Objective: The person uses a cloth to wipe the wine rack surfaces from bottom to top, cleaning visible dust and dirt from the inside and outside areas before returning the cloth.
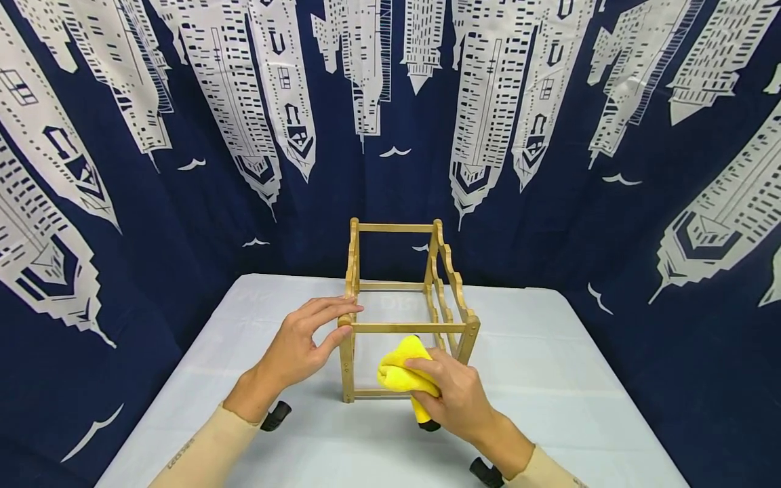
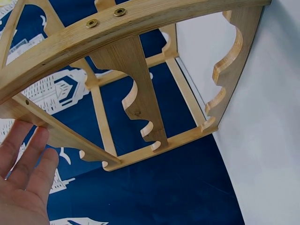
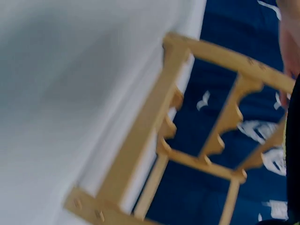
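A small wooden rack (image 1: 409, 328) with scalloped side slats stands on the white table. At its near left corner, my left hand (image 1: 305, 339) rests with fingers stretched across the top and thumb at the front; in the left wrist view, straight fingers (image 2: 35, 164) meet the rail. My right hand (image 1: 454, 393) grips a folded yellow cloth (image 1: 403, 366) before the rack's near end, overlapping the front opening. Below that hand sticks out a yellow piece with a black end (image 1: 430, 425); its kind is mostly hidden by the hand and cloth.
White cloth covers the tabletop (image 1: 549, 393). Behind and beside it hangs a dark blue curtain (image 1: 378, 190) printed with white buildings and birds. Small black devices sit by the left wrist (image 1: 276, 415) and the right wrist (image 1: 486, 472).
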`<action>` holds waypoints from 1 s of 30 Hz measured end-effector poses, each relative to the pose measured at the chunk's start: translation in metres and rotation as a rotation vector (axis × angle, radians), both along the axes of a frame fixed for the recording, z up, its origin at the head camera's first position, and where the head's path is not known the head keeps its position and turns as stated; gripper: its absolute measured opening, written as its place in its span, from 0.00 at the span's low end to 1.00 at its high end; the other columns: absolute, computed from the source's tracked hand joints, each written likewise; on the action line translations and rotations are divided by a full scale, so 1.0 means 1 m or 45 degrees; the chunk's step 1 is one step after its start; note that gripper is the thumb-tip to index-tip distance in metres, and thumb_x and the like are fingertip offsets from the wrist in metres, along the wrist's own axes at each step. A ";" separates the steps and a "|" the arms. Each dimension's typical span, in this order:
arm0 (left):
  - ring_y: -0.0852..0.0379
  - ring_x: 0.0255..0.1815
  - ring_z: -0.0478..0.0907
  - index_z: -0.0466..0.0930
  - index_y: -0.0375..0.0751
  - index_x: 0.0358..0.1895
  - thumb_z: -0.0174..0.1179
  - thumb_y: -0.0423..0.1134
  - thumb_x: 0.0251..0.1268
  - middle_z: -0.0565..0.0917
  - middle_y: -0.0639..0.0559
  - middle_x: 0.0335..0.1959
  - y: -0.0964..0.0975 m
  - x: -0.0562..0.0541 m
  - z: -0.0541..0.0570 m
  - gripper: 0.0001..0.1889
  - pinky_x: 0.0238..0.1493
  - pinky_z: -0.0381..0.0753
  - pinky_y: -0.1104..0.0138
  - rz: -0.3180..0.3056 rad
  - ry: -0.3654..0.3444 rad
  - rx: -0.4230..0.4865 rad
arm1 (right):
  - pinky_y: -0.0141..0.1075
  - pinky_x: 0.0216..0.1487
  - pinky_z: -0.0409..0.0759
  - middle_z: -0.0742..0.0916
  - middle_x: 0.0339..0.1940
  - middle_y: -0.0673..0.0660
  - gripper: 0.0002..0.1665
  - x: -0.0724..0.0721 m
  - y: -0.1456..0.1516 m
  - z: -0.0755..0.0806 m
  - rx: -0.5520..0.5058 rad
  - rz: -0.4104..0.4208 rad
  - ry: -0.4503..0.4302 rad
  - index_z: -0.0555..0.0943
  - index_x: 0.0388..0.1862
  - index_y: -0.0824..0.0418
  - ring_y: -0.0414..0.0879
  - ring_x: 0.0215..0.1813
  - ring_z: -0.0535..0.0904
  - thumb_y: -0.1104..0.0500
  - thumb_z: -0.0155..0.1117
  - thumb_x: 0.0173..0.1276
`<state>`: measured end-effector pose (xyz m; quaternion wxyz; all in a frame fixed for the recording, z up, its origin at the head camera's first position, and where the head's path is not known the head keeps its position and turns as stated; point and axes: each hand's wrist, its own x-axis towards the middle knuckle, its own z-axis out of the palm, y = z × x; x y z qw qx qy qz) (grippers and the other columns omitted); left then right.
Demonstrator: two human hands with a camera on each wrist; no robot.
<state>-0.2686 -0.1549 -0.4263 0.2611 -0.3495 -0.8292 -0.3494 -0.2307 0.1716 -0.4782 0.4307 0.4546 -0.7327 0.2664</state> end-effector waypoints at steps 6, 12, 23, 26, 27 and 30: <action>0.49 0.77 0.88 0.90 0.60 0.73 0.76 0.38 0.82 0.91 0.56 0.75 0.000 0.000 -0.001 0.22 0.76 0.92 0.44 0.000 0.013 0.002 | 0.28 0.42 0.92 0.96 0.51 0.54 0.25 -0.008 -0.022 -0.015 -0.007 -0.022 -0.327 0.86 0.67 0.58 0.40 0.40 0.90 0.64 0.84 0.75; 0.49 0.77 0.88 0.92 0.59 0.72 0.76 0.38 0.81 0.92 0.54 0.73 0.001 0.001 -0.003 0.21 0.77 0.91 0.45 -0.013 0.013 0.013 | 0.26 0.33 0.85 0.97 0.51 0.56 0.24 -0.012 -0.040 -0.021 -0.180 -0.053 -0.627 0.86 0.68 0.53 0.33 0.33 0.83 0.64 0.82 0.77; 0.47 0.75 0.90 0.92 0.57 0.71 0.76 0.36 0.80 0.93 0.51 0.72 0.003 -0.002 0.000 0.22 0.75 0.92 0.43 -0.026 0.045 0.034 | 0.39 0.41 0.97 0.96 0.63 0.59 0.24 -0.011 -0.059 -0.020 -0.583 0.119 -1.179 0.88 0.71 0.48 0.42 0.42 0.93 0.60 0.80 0.81; 0.47 0.75 0.90 0.92 0.56 0.71 0.76 0.35 0.80 0.93 0.50 0.71 0.003 -0.001 0.000 0.22 0.74 0.92 0.43 -0.031 0.051 0.038 | 0.39 0.43 0.97 0.96 0.63 0.58 0.22 -0.009 -0.061 -0.021 -0.627 0.108 -1.201 0.90 0.70 0.47 0.42 0.43 0.93 0.60 0.80 0.82; 0.46 0.75 0.90 0.92 0.56 0.71 0.76 0.35 0.80 0.93 0.50 0.71 0.003 -0.001 0.000 0.22 0.74 0.93 0.43 -0.032 0.054 0.040 | 0.38 0.43 0.97 0.96 0.62 0.58 0.21 -0.009 -0.062 -0.021 -0.641 0.099 -1.213 0.91 0.69 0.47 0.42 0.43 0.93 0.59 0.80 0.82; 0.46 0.74 0.91 0.92 0.55 0.71 0.76 0.35 0.80 0.93 0.49 0.70 0.002 -0.002 0.000 0.22 0.73 0.93 0.43 -0.033 0.067 0.043 | 0.36 0.43 0.96 0.97 0.59 0.59 0.18 -0.010 -0.065 -0.020 -0.702 0.078 -1.252 0.93 0.66 0.49 0.43 0.44 0.92 0.59 0.81 0.81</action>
